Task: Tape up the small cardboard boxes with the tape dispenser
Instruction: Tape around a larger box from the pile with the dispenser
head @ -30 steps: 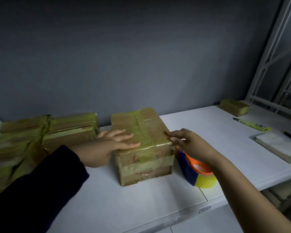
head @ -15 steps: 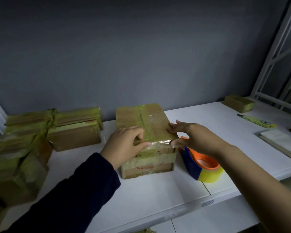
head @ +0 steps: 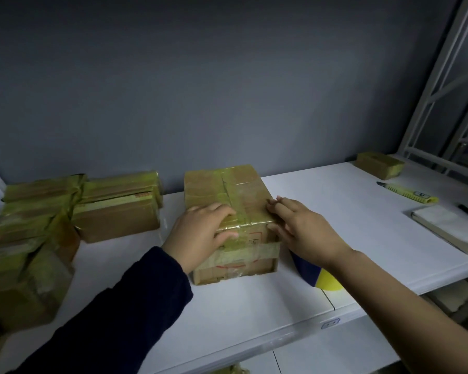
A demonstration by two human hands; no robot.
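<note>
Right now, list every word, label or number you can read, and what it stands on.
No text is legible.
Red print on the taped brown cardboard box: too blurred.
Dark label on the yellow utility knife: too small.
Blue-outlined sticker on the white table: too small.

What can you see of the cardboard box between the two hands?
A small brown cardboard box, upright on the white table, wrapped in shiny yellowish tape: one strip along the top seam, another band across the front over red printing. The left hand holds its near top edge; the right hand touches its right top edge with straight fingers.
</note>
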